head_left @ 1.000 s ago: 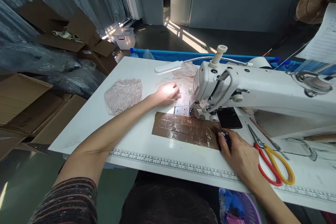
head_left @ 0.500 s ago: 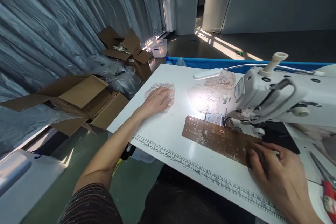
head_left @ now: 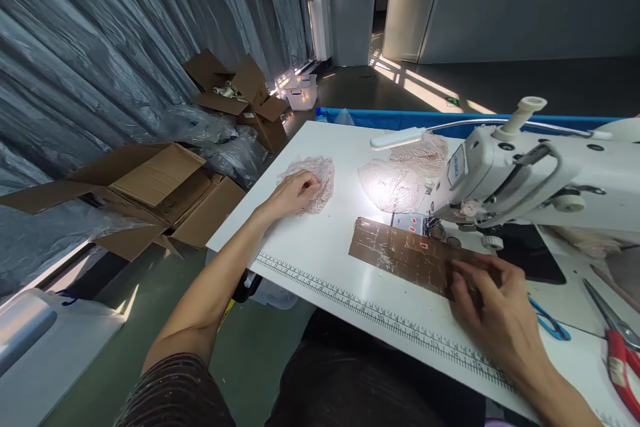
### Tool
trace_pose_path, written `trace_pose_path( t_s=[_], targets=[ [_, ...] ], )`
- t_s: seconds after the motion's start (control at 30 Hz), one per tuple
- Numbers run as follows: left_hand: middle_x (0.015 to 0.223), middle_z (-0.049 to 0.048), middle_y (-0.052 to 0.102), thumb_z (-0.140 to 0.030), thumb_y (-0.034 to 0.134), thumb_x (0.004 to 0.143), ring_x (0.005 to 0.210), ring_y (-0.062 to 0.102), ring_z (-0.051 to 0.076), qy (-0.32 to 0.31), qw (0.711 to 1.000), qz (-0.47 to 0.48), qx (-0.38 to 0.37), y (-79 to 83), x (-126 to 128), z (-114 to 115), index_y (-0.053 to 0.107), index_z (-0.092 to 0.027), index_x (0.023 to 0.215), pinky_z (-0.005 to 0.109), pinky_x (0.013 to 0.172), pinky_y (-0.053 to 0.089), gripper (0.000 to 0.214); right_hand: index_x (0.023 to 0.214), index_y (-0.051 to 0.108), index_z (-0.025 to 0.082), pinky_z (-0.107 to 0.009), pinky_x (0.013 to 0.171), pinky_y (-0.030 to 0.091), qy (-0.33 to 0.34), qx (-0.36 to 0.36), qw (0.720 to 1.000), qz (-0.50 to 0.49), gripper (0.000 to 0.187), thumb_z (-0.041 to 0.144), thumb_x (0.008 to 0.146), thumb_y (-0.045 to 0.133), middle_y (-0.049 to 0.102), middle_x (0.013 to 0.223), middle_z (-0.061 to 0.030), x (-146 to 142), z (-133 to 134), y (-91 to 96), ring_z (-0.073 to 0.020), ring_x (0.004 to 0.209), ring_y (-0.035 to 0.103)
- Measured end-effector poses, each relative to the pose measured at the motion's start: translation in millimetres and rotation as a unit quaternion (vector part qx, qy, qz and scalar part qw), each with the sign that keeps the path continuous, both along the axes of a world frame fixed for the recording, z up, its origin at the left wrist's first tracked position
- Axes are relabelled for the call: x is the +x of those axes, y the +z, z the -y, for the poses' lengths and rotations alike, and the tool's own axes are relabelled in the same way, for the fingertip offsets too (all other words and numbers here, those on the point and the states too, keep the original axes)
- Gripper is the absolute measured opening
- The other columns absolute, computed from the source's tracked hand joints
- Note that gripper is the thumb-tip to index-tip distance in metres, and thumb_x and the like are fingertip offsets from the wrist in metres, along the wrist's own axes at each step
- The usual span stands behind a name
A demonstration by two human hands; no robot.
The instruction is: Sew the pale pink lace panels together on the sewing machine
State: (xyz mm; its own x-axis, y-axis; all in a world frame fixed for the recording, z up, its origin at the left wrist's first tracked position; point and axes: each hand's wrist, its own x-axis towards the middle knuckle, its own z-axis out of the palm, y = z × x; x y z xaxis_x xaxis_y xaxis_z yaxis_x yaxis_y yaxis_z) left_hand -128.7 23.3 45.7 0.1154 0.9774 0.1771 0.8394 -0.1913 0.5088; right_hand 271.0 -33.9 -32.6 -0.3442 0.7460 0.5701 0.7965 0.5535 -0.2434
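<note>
Since half a second ago the left hand (head_left: pixel 295 191) has curled, its fingers now bunched on the near edge of the small lace piece (head_left: pixel 313 173), a pale, netted oval lying flat on the white counter (head_left: pixel 310 247). Two more lace pieces (head_left: pixel 400 177) sit under the lamp beside the sewing machine (head_left: pixel 525 177). The right hand (head_left: pixel 493 307) rests on the glossy brown strip (head_left: pixel 410 253), fingers loosely spread; whatever lies beneath it is hidden. Red-handled scissors (head_left: pixel 623 360) are cut off at the edge.
</note>
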Motion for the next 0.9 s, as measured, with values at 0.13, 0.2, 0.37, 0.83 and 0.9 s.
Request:
trace_pose_path(
  t_s=[0.13, 0.2, 0.37, 0.83, 0.9],
  targets=[
    [0.102, 0.0048, 0.067, -0.035, 0.049, 0.096, 0.087, 0.061, 0.017, -0.116, 0.992, -0.029, -0.032, -1.6, 46.3, 6.7, 0.058, -0.018, 0.079, 0.029, 0.074, 0.043, 0.026, 0.110, 0.066, 0.013, -0.045, 0.078, 0.057, 0.010, 0.005, 1.000, -0.016, 0.026, 0.029, 0.094, 0.053, 0.051, 0.118, -0.0191, -6.2, 2.7, 0.7, -0.0279, 0.096, 0.060],
    [0.097, 0.0045, 0.067, -0.033, 0.049, 0.097, 0.083, 0.061, 0.017, -0.144, 0.985, -0.075, -0.050, -4.7, 65.6, 11.1, 0.059, -0.017, 0.080, 0.028, 0.068, 0.041, 0.026, 0.109, 0.066, 0.013, -0.043, 0.076, 0.058, 0.014, 0.002, 1.000, -0.015, 0.025, 0.028, 0.094, 0.054, 0.051, 0.118, -0.0185, -5.9, 4.1, 0.9, -0.0258, 0.094, 0.060],
    [0.086, 0.0048, 0.065, -0.024, 0.044, 0.099, 0.073, 0.058, 0.015, -0.134, 0.978, -0.154, -0.028, -10.2, 88.9, 23.2, 0.059, -0.015, 0.080, 0.026, 0.061, 0.039, 0.026, 0.108, 0.066, 0.011, -0.040, 0.072, 0.058, 0.017, -0.007, 1.000, -0.017, 0.023, 0.025, 0.094, 0.054, 0.050, 0.119, -0.0199, -0.9, 8.0, -1.6, -0.0248, 0.092, 0.061],
    [0.125, 0.0208, 0.058, -0.033, 0.037, 0.104, 0.113, 0.055, 0.030, -0.050, 0.968, -0.228, 0.094, -25.3, 70.4, -9.1, 0.060, -0.008, 0.102, 0.045, 0.095, 0.044, 0.035, 0.126, 0.057, 0.009, -0.047, 0.094, 0.051, 0.230, -0.080, 0.970, 0.015, 0.034, 0.022, 0.097, 0.049, 0.058, 0.128, -0.0212, -68.7, 11.3, 16.3, -0.0305, 0.119, 0.054],
    [0.125, 0.0213, 0.058, -0.027, 0.040, 0.102, 0.114, 0.054, 0.031, -0.030, 0.958, -0.270, 0.095, -33.2, 58.7, -27.7, 0.061, -0.008, 0.099, 0.047, 0.097, 0.040, 0.028, 0.127, 0.057, 0.010, -0.051, 0.094, 0.048, 0.260, -0.074, 0.962, 0.047, 0.035, 0.027, 0.098, 0.049, 0.060, 0.131, -0.0191, -79.5, 15.5, 15.5, -0.0324, 0.122, 0.051]
  ],
)
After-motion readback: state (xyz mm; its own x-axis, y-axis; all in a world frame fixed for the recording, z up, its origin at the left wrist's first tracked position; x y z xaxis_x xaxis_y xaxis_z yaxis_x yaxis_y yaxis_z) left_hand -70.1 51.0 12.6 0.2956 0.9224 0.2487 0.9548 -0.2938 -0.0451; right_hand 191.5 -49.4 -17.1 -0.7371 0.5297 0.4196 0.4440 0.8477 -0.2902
